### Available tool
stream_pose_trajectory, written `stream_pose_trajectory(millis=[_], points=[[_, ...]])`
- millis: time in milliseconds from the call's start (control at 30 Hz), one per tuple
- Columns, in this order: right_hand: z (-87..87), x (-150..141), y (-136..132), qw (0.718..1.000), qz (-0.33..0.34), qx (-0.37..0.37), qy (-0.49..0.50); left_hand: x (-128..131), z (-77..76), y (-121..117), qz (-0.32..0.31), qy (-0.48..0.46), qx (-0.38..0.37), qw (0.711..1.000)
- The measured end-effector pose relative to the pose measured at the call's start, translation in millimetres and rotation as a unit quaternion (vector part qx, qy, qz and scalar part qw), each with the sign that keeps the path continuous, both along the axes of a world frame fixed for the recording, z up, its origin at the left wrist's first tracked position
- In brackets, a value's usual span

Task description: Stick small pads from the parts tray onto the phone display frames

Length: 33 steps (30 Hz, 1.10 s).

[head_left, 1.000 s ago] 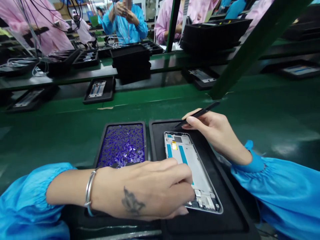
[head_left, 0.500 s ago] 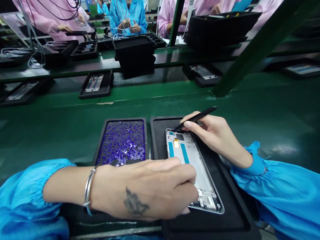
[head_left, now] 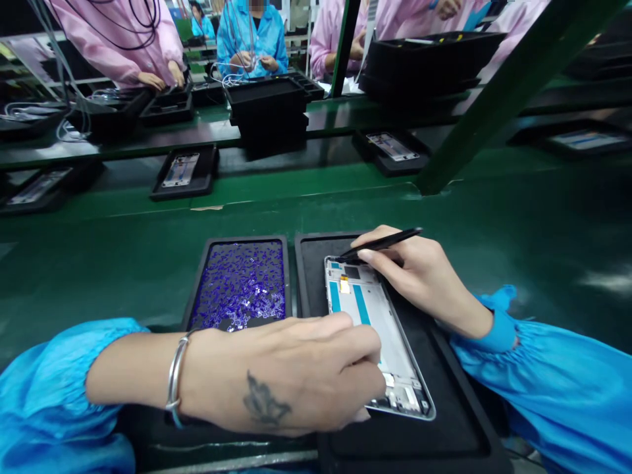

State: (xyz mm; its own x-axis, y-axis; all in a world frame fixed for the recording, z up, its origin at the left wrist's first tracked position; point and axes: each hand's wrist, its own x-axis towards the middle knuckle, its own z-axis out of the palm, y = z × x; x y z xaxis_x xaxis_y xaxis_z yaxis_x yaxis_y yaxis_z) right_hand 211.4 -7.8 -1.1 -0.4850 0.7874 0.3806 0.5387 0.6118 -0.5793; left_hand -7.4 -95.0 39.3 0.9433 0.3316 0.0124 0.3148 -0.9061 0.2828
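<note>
Black tweezers (head_left: 388, 242) are pinched in my right hand (head_left: 419, 270). Their tips point down at the top edge of a silver phone frame (head_left: 395, 336), near its upper left corner. Blue strips and a small gold-and-white flex piece show on the frame. It lies in a black tray (head_left: 469, 421). My left hand (head_left: 296, 372) is closed over the frame's lower left side; its fingertips are hidden beneath it. To the left, a smaller black tray (head_left: 200, 289) holds a great many tiny purple-blue pieces (head_left: 247, 283), partly covered by my left hand.
Beyond the green bench (head_left: 257, 220) run trays with phone frames (head_left: 182, 170), one at the right (head_left: 392, 146). Stacked black trays (head_left: 269, 108) stand on a shelf. A slanted green post (head_left: 494, 118) crosses the right. Several co-workers in pink and blue stand behind.
The tweezers now lie at a flatter angle, and their tips have shifted slightly left along the frame's top edge. My left hand keeps its place on the frame. The view has shifted slightly.
</note>
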Motion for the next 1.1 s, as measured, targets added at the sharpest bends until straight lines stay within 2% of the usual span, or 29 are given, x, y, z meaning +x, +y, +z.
stream_pose_trajectory(millis=[233,400,633,967,1100], points=[[-2.5,0.8,3.9,0.991,-0.042,-0.114,0.064,0.3,-2.6,-1.3,0.007,-0.023,0.01,1.0],[-0.2,-3.1,4.3,0.981,-0.053,-0.158,0.099,0.9,-3.6,-0.3,0.002,-0.032,0.014,0.999],[1.9,-5.0,5.1,0.984,-0.066,-0.147,0.07,0.7,-2.8,-0.4,0.003,-0.031,0.022,0.999],[2.5,-6.1,4.8,0.983,-0.07,-0.15,0.078,0.5,-2.3,-1.7,-0.001,-0.018,0.023,1.0],[0.8,-3.5,4.5,0.99,-0.064,-0.117,0.054,0.8,-3.6,-1.8,0.002,-0.022,0.032,0.999]])
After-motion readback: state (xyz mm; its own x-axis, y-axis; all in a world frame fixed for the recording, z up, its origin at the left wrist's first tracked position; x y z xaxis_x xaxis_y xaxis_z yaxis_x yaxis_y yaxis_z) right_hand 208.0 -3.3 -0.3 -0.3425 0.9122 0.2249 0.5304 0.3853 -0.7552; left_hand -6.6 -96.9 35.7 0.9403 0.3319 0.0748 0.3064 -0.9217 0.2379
